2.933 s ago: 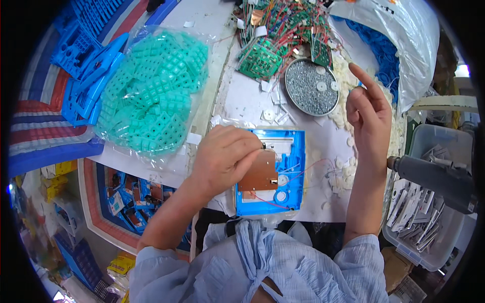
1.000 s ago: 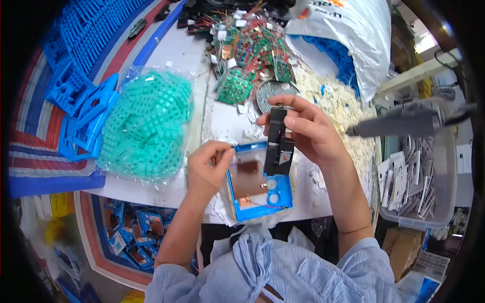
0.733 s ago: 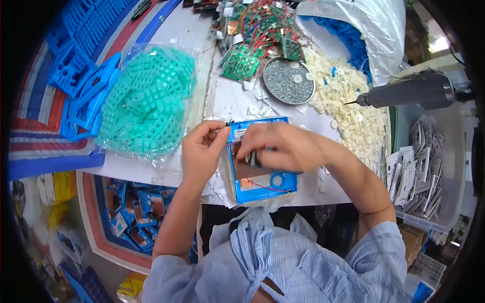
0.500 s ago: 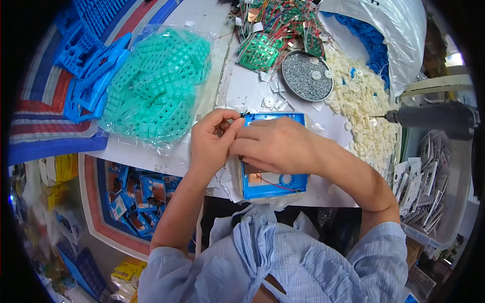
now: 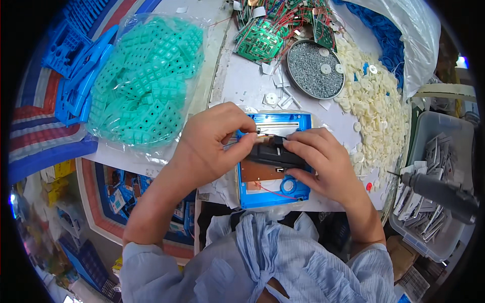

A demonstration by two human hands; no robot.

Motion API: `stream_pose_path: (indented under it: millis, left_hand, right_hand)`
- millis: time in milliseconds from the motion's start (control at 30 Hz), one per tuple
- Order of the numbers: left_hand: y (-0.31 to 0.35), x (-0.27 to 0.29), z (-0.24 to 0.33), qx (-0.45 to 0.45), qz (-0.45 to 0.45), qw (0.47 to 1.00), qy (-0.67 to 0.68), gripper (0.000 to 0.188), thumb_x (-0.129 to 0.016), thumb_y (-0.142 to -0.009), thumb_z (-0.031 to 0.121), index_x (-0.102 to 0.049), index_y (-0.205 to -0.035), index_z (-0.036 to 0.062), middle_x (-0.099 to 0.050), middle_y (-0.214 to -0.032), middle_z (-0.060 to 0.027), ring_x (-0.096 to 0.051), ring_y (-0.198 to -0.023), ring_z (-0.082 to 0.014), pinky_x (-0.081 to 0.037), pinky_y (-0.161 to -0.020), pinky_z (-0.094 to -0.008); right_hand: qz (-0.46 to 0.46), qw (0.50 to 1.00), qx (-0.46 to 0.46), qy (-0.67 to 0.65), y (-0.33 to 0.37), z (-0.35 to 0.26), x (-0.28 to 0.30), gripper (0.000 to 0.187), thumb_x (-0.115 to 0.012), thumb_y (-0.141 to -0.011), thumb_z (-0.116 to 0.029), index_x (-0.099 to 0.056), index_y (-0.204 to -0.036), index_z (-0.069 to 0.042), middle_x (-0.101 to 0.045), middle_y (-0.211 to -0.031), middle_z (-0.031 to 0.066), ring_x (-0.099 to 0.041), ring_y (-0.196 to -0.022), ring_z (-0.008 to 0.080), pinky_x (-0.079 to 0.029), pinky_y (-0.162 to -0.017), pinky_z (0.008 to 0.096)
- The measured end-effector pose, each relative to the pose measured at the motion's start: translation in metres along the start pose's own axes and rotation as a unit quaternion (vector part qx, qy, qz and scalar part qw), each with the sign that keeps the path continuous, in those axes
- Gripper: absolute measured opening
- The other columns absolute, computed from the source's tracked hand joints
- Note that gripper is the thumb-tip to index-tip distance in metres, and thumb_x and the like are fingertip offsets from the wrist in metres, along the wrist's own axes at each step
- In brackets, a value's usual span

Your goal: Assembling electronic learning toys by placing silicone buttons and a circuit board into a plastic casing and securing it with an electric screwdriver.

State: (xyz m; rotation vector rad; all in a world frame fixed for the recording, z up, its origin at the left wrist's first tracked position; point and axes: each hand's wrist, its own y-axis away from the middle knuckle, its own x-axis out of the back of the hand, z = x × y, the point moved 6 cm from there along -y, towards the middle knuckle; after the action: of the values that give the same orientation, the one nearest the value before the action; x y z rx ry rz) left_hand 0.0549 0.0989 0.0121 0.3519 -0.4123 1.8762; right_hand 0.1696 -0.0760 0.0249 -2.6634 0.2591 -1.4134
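Observation:
A blue plastic casing (image 5: 246, 202) lies before me at the table's front edge, with a brown circuit board (image 5: 256, 172) and a thin red wire inside. Over its middle sits a black plastic part (image 5: 275, 155), tilted slightly. My right hand (image 5: 326, 164) grips the black part by its right end, fingertips on top and thumb below. At the casing's upper left, my left hand (image 5: 212, 139) is closed in a pinch on thin dark wire leading toward the black part. The wire's far end is too small to make out.
A clear bag of green keypads (image 5: 146, 81) lies left. Beyond the casing are wired green circuit boards (image 5: 260, 43), a round tin of screws (image 5: 316, 70) and a heap of cream plastic pieces (image 5: 374, 108). An electric screwdriver (image 5: 439, 194) hangs right, over a bin (image 5: 444, 123).
My right hand has drawn away from my left and turned, and the black part now shows in its fingers. My left hand has shifted right. The screwdriver appears lower in the picture.

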Motion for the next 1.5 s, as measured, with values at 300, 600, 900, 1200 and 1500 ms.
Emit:
stream_pose_path:
  millis: [300, 600, 900, 1200, 1500]
  left_hand:
    - [-0.021, -0.006, 0.011, -0.102, -0.129, 0.984, -0.062, 0.006, -0.072, -0.08, 0.006, -0.07, -0.085, 0.0043, -0.064, -0.081, -0.0094, -0.063, -0.073, -0.0311, -0.048, -0.066, -0.0415]
    - [-0.021, -0.012, 0.002, -0.111, -0.195, 0.971, -0.081, 0.008, -0.071, -0.081, 0.012, -0.066, -0.081, 0.0061, -0.06, -0.08, -0.0095, -0.063, -0.075, -0.033, -0.049, -0.066, -0.0442]
    - [-0.024, -0.016, 0.0, -0.161, -0.201, 0.964, -0.066, 0.014, -0.067, -0.083, 0.013, -0.059, -0.077, 0.0043, -0.056, -0.079, -0.011, -0.063, -0.075, -0.0331, -0.05, -0.065, -0.0443]
    - [-0.024, -0.015, 0.006, -0.177, -0.196, 0.958, -0.108, 0.013, -0.065, -0.081, 0.015, -0.06, -0.077, 0.0042, -0.056, -0.078, -0.0098, -0.064, -0.075, -0.0311, -0.052, -0.064, -0.0429]
    - [-0.015, -0.014, 0.024, -0.172, -0.257, 0.939, -0.149, 0.015, -0.068, -0.078, 0.016, -0.064, -0.079, 0.0011, -0.061, -0.082, -0.012, -0.068, -0.077, -0.0296, -0.055, -0.066, -0.0403]
  right_hand:
    - [-0.036, 0.996, 0.034, -0.071, -0.016, 0.006, 0.009, 0.052, -0.085, -0.072, -0.021, -0.066, -0.118, -0.004, -0.071, -0.106, 0.0101, -0.064, -0.095, 0.0326, -0.056, -0.079, 0.0408]
    - [-0.065, 0.995, 0.043, -0.07, -0.024, 0.008, 0.007, 0.054, -0.087, -0.071, -0.025, -0.068, -0.117, -0.003, -0.072, -0.109, 0.0097, -0.061, -0.097, 0.0326, -0.053, -0.082, 0.0404]
    - [-0.075, 0.994, 0.035, -0.072, -0.027, 0.01, 0.006, 0.055, -0.088, -0.068, -0.028, -0.071, -0.114, -0.003, -0.073, -0.11, 0.01, -0.062, -0.098, 0.0321, -0.052, -0.082, 0.0393]
    - [-0.077, 0.994, 0.033, -0.063, -0.027, 0.011, 0.005, 0.057, -0.088, -0.067, -0.029, -0.072, -0.114, -0.002, -0.073, -0.109, 0.01, -0.061, -0.096, 0.0312, -0.053, -0.08, 0.0386]
    - [-0.084, 0.994, 0.058, -0.042, -0.029, 0.002, 0.005, 0.056, -0.087, -0.066, -0.029, -0.071, -0.112, 0.0, -0.073, -0.105, 0.0114, -0.062, -0.09, 0.0315, -0.054, -0.078, 0.038]
